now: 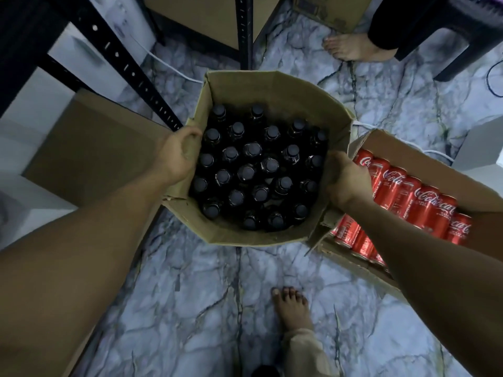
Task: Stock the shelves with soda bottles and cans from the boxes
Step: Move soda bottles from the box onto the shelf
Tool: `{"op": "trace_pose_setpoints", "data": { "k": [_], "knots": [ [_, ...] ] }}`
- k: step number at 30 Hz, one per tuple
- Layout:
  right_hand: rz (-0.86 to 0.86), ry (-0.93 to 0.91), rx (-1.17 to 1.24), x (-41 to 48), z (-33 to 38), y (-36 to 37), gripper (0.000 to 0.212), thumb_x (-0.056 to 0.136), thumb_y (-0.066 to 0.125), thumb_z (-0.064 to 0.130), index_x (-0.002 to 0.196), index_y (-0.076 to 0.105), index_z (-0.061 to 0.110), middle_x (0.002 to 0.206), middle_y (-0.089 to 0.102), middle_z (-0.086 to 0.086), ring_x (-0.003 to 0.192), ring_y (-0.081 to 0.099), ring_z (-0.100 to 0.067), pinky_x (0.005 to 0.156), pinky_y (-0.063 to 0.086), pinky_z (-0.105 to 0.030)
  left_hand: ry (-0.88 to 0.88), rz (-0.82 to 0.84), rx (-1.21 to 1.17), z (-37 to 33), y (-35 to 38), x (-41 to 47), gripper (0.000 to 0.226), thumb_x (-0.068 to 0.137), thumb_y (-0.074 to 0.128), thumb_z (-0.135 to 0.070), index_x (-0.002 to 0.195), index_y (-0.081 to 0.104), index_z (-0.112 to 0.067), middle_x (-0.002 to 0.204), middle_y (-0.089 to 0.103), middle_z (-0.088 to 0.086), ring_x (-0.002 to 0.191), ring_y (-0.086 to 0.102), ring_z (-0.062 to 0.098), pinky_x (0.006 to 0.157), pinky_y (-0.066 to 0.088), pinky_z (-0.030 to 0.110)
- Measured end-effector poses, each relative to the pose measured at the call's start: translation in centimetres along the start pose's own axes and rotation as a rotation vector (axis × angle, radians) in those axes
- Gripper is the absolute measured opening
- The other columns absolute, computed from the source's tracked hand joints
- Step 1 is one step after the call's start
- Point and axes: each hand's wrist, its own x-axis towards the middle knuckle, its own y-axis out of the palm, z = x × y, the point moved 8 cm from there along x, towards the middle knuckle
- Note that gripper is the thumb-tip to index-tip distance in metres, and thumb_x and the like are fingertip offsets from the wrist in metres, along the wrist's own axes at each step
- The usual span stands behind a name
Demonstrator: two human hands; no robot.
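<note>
Two grips clasp the bottle box (272, 85) rim, left hand (177, 156) and right hand (345, 180) opposite; can box (408, 148) crowds its right edge.

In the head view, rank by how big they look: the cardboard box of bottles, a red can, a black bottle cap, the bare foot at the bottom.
1. cardboard box of bottles, by far the largest.
2. bare foot and red can: nearly alike, the foot slightly larger, so not firmly ranked.
3. black bottle cap, smallest.
</note>
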Motion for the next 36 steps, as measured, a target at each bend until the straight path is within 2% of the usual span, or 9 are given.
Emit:
{"op": "trace_pose_setpoints", "data": {
  "k": [3,5,11,19,22,26,30,33,36],
  "knots": [
    [0.018,-0.034,-0.022,-2.2,0.8,0.4,0.054,0.088,0.057,0.006,0.140,0.051,0.022,0.107,0.069,-0.024,0.097,0.064,-0.046,0.085,0.055,-0.048,-0.029,-0.022,-0.024,2.5,0.1,-2.4,0.070,0.077,0.047,0.018,0.130,0.059,-0.026,0.110,0.062,0.005,0.073,0.057,0.017,0.058,0.048,0.015],
    [0.036,-0.037,-0.040,-3.8,1.0,1.0,0.052,0.089,0.055,0.005,0.138,0.051,0.022,0.107,0.069,-0.025,0.097,0.064,-0.046,0.084,0.054,-0.049,-0.088,-0.027,-0.033,4.4,0.2,-4.3,0.073,0.076,0.047,0.013,0.125,0.058,-0.040,0.111,0.066,0.004,0.078,0.064,0.022,0.066,0.057,0.032],
    [0.098,-0.030,-0.027,-9.1,0.6,2.6,0.047,0.091,0.057,0.000,0.133,0.052,0.021,0.102,0.068,-0.020,0.086,0.065,-0.041,0.077,0.057,-0.046,-0.102,-0.028,-0.067,7.2,0.5,-10.8,0.074,0.069,0.043,0.004,0.124,0.055,-0.045,0.112,0.068,0.001,0.092,0.066,0.028,0.081,0.059,0.045],
    [0.106,-0.112,-0.023,-14.8,0.0,4.6,0.049,0.090,0.060,0.001,0.134,0.052,0.019,0.103,0.070,-0.020,0.086,0.067,-0.042,0.078,0.058,-0.053,-0.174,0.017,-0.100,11.2,1.2,-16.6,0.078,0.069,0.043,0.006,0.121,0.052,-0.051,0.096,0.068,0.011,0.066,0.065,0.034,0.057,0.058,0.048],
    [0.129,-0.145,0.004,-15.3,-0.1,5.1,0.047,0.091,0.059,0.000,0.133,0.048,0.020,0.105,0.067,-0.017,0.086,0.066,-0.040,0.076,0.058,-0.053,-0.161,0.013,-0.071,10.5,1.3,-16.0,0.067,0.063,0.042,-0.006,0.116,0.048,-0.046,0.095,0.064,0.008,0.071,0.062,0.032,0.063,0.058,0.049],
    [0.096,-0.179,0.053,-14.2,0.4,5.0,0.076,0.089,0.060,-0.002,0.152,0.029,0.029,0.121,0.062,-0.021,0.098,0.063,-0.041,0.086,0.055,-0.050,-0.194,-0.060,-0.040,8.7,1.7,-13.9,0.051,0.077,0.054,-0.001,0.111,0.032,-0.032,0.080,0.051,0.002,0.068,0.055,0.032,0.061,0.051,0.045],
    [0.016,-0.010,0.270,-13.7,-0.3,4.3,0.106,0.086,0.069,-0.001,0.159,0.002,0.036,0.119,0.062,-0.013,0.093,0.063,-0.032,0.084,0.050,-0.043,-0.409,-0.153,-0.147,11.5,1.8,-12.8,0.069,0.083,0.072,-0.022,0.137,0.030,-0.031,0.102,0.065,0.005,0.092,0.064,0.033,0.083,0.055,0.044],
    [0.065,0.280,0.384,-12.5,-2.7,5.4,0.088,0.084,0.082,0.024,0.153,0.029,0.015,0.112,0.061,-0.004,0.099,0.060,-0.025,0.090,0.052,-0.041,-0.478,-0.077,-0.020,12.2,2.6,-12.8,0.031,0.091,0.065,-0.025,0.119,0.062,-0.013,0.103,0.069,0.013,0.097,0.066,0.034,0.082,0.054,0.039],
    [0.177,0.416,0.230,-11.8,-3.5,6.4,0.045,0.088,0.077,0.027,0.120,0.061,-0.001,0.109,0.066,-0.018,0.096,0.065,-0.038,0.085,0.058,-0.047,-0.457,-0.066,0.072,12.1,2.4,-13.2,0.018,0.095,0.060,-0.021,0.107,0.066,-0.009,0.099,0.068,0.016,0.093,0.064,0.038,0.077,0.052,0.039]
  ]
}}
